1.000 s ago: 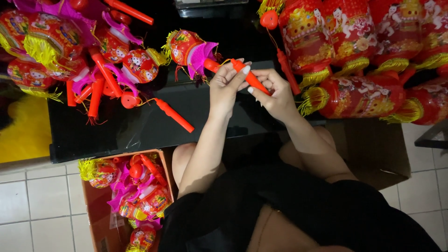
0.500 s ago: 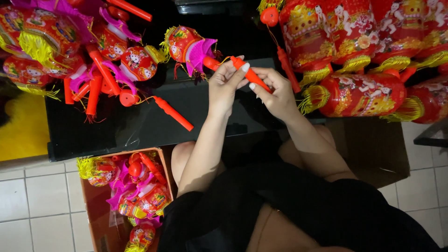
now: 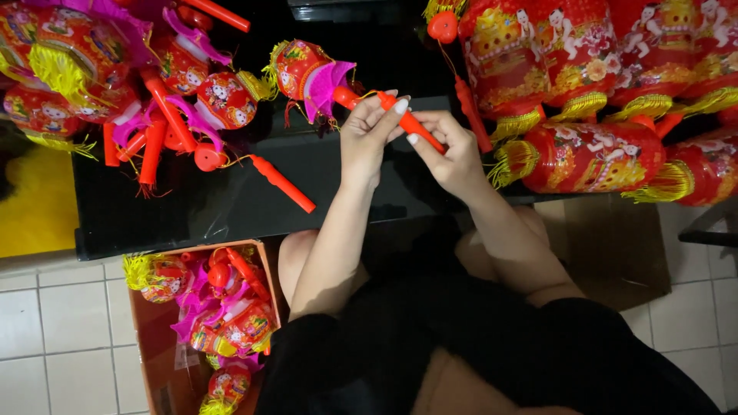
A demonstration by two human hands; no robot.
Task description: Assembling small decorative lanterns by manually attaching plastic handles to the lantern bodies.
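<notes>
Both hands grasp one red stick handle [image 3: 411, 123] above the far edge of the black tabletop [image 3: 231, 207]. Left hand [image 3: 367, 138] pinches its near-lantern end with the fingertips, right hand [image 3: 450, 150] is curled around the other end, so the stick's middle is mostly covered. The stick runs to a small red-and-pink lantern [image 3: 307, 71] lying on the tabletop; the joint is probably a string, too thin to make out.

Top right: row of big red lanterns [image 3: 584, 154] with yellow tassels, cut off by the frame edge. Top left: heap of small lanterns [image 3: 115, 77] and sticks, tangled, count unclear. A loose red stick [image 3: 280, 183] lies alone on the tabletop (left of the forearms).

Below the tabletop, left: open brown cardboard box [image 3: 146, 346] on the tiled floor, holding more small lanterns, partly hidden by the black-clothed lap.
</notes>
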